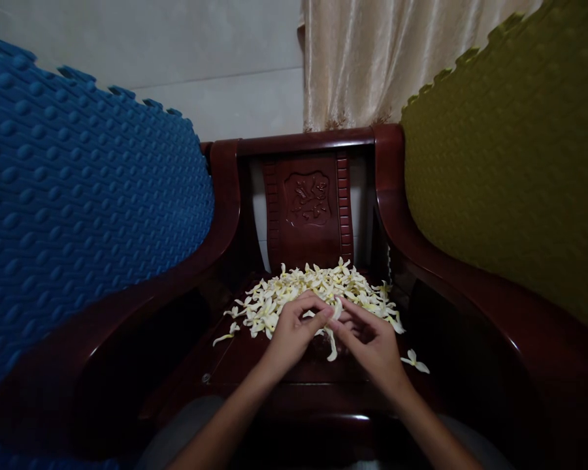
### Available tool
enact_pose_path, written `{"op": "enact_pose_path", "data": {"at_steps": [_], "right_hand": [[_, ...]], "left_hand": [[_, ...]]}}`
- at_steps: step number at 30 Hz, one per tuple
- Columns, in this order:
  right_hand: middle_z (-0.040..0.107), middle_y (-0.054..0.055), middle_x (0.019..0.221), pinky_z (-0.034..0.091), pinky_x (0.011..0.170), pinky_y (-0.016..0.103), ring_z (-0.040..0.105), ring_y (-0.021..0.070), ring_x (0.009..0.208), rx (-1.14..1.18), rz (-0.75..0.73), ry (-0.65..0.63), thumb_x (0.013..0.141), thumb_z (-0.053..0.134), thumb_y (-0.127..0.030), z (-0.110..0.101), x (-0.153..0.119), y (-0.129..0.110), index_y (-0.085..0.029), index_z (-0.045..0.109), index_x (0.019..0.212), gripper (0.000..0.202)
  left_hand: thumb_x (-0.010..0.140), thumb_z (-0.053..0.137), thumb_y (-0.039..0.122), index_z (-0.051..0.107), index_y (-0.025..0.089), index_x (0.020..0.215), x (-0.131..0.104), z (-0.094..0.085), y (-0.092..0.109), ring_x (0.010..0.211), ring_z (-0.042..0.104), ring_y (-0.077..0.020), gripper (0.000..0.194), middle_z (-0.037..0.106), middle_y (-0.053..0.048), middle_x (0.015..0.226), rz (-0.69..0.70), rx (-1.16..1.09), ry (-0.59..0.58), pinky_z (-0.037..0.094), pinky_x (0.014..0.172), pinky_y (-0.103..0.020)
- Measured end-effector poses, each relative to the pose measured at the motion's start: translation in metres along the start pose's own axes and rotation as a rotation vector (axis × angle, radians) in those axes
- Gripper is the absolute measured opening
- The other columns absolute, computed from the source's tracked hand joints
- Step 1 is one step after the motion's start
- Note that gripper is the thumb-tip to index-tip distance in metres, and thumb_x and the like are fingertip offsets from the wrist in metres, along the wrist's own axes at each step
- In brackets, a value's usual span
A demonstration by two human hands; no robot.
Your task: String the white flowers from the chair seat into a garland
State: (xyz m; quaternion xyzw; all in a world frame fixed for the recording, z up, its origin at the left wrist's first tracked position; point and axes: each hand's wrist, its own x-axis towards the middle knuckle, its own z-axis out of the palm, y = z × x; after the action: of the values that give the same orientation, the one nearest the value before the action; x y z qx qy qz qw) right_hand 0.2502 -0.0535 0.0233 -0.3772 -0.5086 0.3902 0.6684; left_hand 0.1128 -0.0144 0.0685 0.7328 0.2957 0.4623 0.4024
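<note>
A spread pile of pale yellow-white flowers (313,281) lies on the seat of a dark red wooden chair (304,393). In front of the pile, my left hand (296,326) and my right hand (372,336) meet at their fingertips. Between them they pinch a white flower (332,343), whose petals stick up and hang down from the fingers. The thumb and fingers of both hands are closed on it. A loose flower (415,361) rests on the seat to the right, and another (227,334) lies at the left edge of the pile.
Curved wooden armrests flank the seat. A blue textured foam mat (88,176) stands at the left and an olive-yellow one (509,156) at the right. Behind the carved backrest (310,202) are a pale wall and a beige curtain (357,59). A thin string (220,359) lies on the seat's left side.
</note>
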Motion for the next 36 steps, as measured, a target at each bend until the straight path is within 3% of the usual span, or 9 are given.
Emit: {"op": "enact_pose_path", "data": {"at_steps": [4, 8, 18, 23, 25, 27, 30, 33, 36], "right_hand": [[0.066, 0.004, 0.075, 0.048, 0.051, 0.024, 0.054, 0.0105, 0.054, 0.012, 0.027, 0.003, 0.075, 0.073, -0.033, 0.0, -0.001, -0.001, -0.014, 0.063, 0.122, 0.052], [0.068, 0.006, 0.085, 0.052, 0.061, 0.025, 0.06, 0.0138, 0.068, -0.011, -0.021, -0.008, 0.078, 0.071, -0.031, 0.0, -0.001, -0.004, -0.017, 0.065, 0.12, 0.045], [0.066, 0.003, 0.08, 0.051, 0.05, 0.024, 0.055, 0.0106, 0.052, 0.022, 0.043, -0.008, 0.078, 0.069, -0.037, 0.006, -0.002, -0.013, -0.018, 0.064, 0.121, 0.047], [0.072, 0.009, 0.082, 0.051, 0.048, 0.027, 0.057, 0.0146, 0.054, 0.101, 0.053, 0.257, 0.069, 0.075, -0.04, -0.011, 0.015, -0.008, -0.013, 0.067, 0.115, 0.054], [0.073, 0.01, 0.083, 0.049, 0.046, 0.026, 0.055, 0.013, 0.05, 0.13, 0.044, 0.393, 0.066, 0.077, -0.039, -0.026, 0.023, -0.006, -0.012, 0.067, 0.114, 0.056], [0.073, 0.01, 0.084, 0.046, 0.044, 0.025, 0.053, 0.0115, 0.047, 0.165, 0.039, 0.464, 0.066, 0.077, -0.038, -0.038, 0.028, -0.006, -0.012, 0.066, 0.115, 0.057], [0.073, 0.009, 0.088, 0.046, 0.046, 0.024, 0.055, 0.0114, 0.05, 0.2, 0.033, 0.411, 0.069, 0.076, -0.038, -0.045, 0.029, -0.007, -0.014, 0.064, 0.118, 0.056], [0.073, 0.009, 0.091, 0.051, 0.054, 0.026, 0.062, 0.0159, 0.062, 0.14, 0.044, 0.263, 0.072, 0.075, -0.038, -0.036, 0.023, -0.01, -0.016, 0.066, 0.116, 0.05], [0.072, 0.01, 0.099, 0.055, 0.074, 0.033, 0.065, 0.0236, 0.089, 0.047, -0.025, 0.118, 0.072, 0.075, -0.037, -0.02, 0.015, -0.012, -0.018, 0.072, 0.104, 0.037]], "left_hand": [[0.079, 0.063, 0.039, 0.065, 0.015, 0.066, 0.0, -0.001, 0.0, 0.075, 0.051, -0.017, 0.027, 0.054, -0.003, 0.073, -0.019, 0.004, 0.0, 0.041, 0.07, -0.027], [0.08, 0.064, 0.034, 0.067, 0.014, 0.066, 0.0, -0.001, 0.001, 0.074, 0.051, -0.0164, 0.024, 0.054, -0.002, 0.072, -0.015, -0.012, 0.016, 0.04, 0.072, -0.027], [0.083, 0.06, 0.036, 0.064, 0.014, 0.068, -0.003, 0.005, -0.001, 0.073, 0.051, -0.0163, 0.026, 0.053, -0.003, 0.073, 0.015, 0.057, 0.119, 0.04, 0.071, -0.027], [0.086, 0.055, 0.041, 0.057, 0.016, 0.066, -0.003, 0.003, 0.006, 0.07, 0.047, -0.016, 0.032, 0.049, -0.001, 0.07, 0.067, 0.088, 0.182, 0.038, 0.067, -0.027], [0.087, 0.054, 0.042, 0.055, 0.017, 0.064, -0.004, 0.001, 0.011, 0.07, 0.048, -0.0165, 0.034, 0.049, -0.002, 0.068, 0.103, 0.084, 0.129, 0.038, 0.068, -0.028], [0.09, 0.049, 0.043, 0.058, 0.016, 0.062, -0.007, 0.001, 0.016, 0.07, 0.051, -0.0174, 0.04, 0.054, -0.004, 0.068, 0.122, 0.036, -0.01, 0.039, 0.07, -0.029], [0.096, 0.035, 0.041, 0.064, 0.016, 0.064, -0.011, 0.004, 0.018, 0.072, 0.055, -0.0181, 0.05, 0.06, -0.006, 0.07, 0.112, -0.031, -0.157, 0.041, 0.074, -0.031], [0.093, 0.047, 0.037, 0.066, 0.016, 0.072, -0.011, 0.007, 0.014, 0.078, 0.056, -0.0177, 0.035, 0.062, -0.005, 0.077, 0.099, 0.058, -0.05, 0.041, 0.077, -0.03], [0.087, 0.058, 0.032, 0.066, 0.018, 0.086, -0.008, 0.007, 0.009, 0.088, 0.058, -0.0185, 0.017, 0.064, -0.005, 0.089, 0.085, 0.127, 0.066, 0.042, 0.079, -0.029]]}}
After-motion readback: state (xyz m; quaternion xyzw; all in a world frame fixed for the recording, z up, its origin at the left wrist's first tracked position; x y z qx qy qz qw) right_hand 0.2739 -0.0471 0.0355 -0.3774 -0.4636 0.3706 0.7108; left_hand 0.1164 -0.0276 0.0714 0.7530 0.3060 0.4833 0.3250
